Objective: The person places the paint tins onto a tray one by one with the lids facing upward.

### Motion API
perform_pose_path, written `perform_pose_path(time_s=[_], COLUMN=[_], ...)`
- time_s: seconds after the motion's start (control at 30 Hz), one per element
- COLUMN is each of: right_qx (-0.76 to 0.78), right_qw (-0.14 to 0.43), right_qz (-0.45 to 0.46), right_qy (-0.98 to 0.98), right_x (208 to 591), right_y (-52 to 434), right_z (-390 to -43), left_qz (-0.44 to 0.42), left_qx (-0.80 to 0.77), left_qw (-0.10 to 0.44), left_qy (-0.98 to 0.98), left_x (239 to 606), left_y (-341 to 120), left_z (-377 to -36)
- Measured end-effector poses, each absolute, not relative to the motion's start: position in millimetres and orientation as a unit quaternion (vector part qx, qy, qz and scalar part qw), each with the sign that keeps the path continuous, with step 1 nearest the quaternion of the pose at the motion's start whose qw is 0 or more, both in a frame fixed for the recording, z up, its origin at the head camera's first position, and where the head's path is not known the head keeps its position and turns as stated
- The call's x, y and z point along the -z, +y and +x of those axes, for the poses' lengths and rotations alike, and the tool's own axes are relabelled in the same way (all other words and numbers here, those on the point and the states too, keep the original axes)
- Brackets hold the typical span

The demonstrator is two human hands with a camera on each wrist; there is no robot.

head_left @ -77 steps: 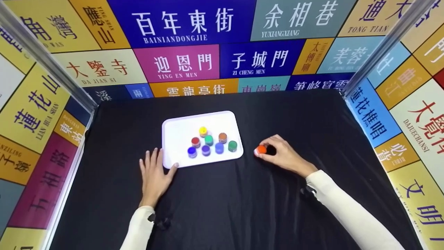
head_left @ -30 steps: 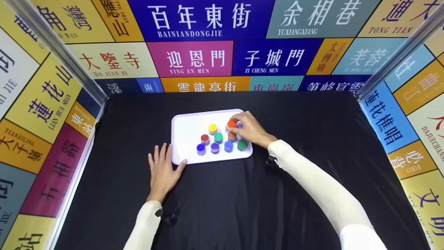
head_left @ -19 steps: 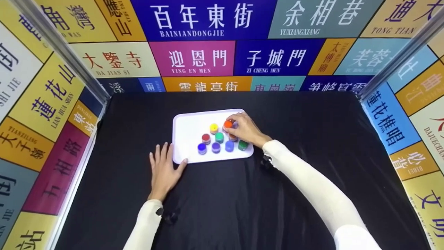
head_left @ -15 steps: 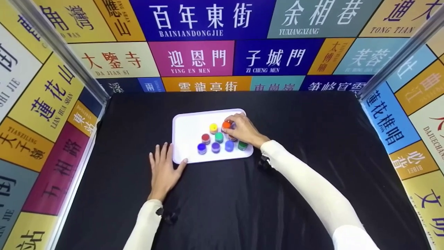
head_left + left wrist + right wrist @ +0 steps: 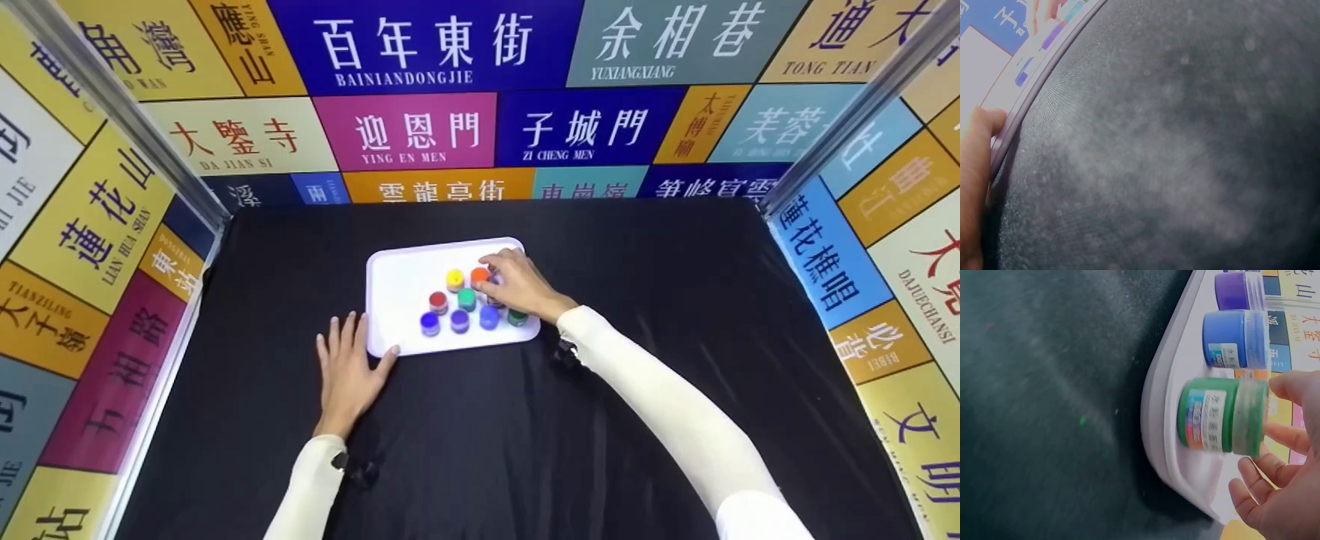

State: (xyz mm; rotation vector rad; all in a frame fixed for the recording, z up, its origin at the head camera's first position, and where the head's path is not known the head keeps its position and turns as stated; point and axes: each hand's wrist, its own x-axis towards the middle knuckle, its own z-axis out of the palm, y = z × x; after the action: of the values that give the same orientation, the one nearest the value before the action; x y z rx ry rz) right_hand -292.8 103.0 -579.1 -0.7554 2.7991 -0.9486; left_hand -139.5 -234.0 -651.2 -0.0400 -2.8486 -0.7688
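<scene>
A white tray [image 5: 390,300] lies on black cloth, bearing several small paint jars. My right hand [image 5: 521,281] is over its right back part, with thumb and index finger spread either side of an orange-lidded jar [image 5: 478,276]. That jar stands right of the yellow jar [image 5: 454,280] and behind the green jar [image 5: 466,299]. In the right wrist view, a dark green jar [image 5: 1207,416] is nearest the hand and hides what is beyond the fingertips. My left hand [image 5: 351,375] lies flat at the tray's front left corner, its thumb on the rim.
A red jar [image 5: 438,302], a dark blue jar [image 5: 429,324], a purple jar [image 5: 459,322] and a lighter blue jar [image 5: 489,316] stand in the tray. A brown jar is mostly covered by the right hand. Printed sign panels [image 5: 405,131] enclose the table on three sides.
My right hand has carried the orange-lidded jar leftward from the cloth onto the tray. Since half a second ago the jar is lower and the fingers are wider apart. The left hand keeps its place.
</scene>
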Motion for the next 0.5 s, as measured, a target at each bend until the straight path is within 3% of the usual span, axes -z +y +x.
perform_pose_path(time_s=[0.5], right_qx=[0.303], right_qw=[0.000], right_qz=[-0.224], right_qy=[0.926], right_x=[561.9], right_y=[171.2], right_z=[-267.3], left_qz=[-0.009], left_qx=[0.263], left_qw=[0.083], left_qy=[-0.961], left_x=[647.7], left_y=[-247.3], left_z=[-139.7])
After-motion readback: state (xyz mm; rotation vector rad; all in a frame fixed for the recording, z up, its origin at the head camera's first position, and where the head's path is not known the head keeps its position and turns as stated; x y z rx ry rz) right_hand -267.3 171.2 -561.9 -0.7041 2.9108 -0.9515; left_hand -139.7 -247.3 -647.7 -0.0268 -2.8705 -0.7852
